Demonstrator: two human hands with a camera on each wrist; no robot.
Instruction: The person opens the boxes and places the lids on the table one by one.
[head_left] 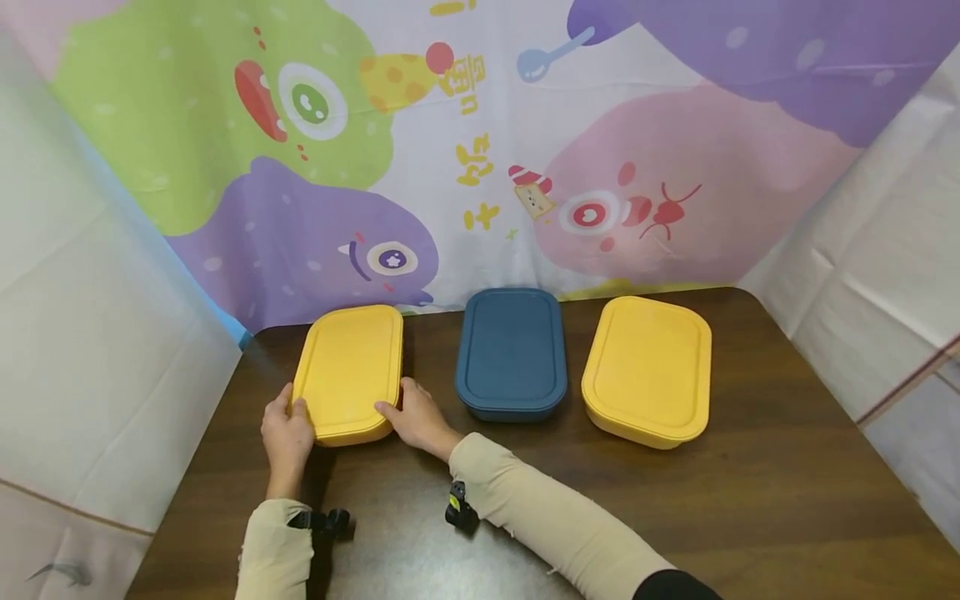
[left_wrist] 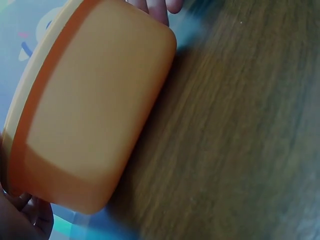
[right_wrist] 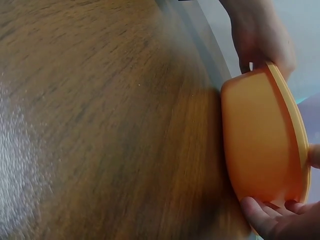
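Pointing lengthwise toward the backdrop (head_left: pixel 495 133), the leftmost yellow box (head_left: pixel 351 367) lies between hands (head_left: pixel 287 435) (head_left: pixel 418 419).

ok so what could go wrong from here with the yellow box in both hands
The left yellow box is near the back edge of the table, so a push away might send it over. A slide right could knock the blue box, which stands beyond the right hand.
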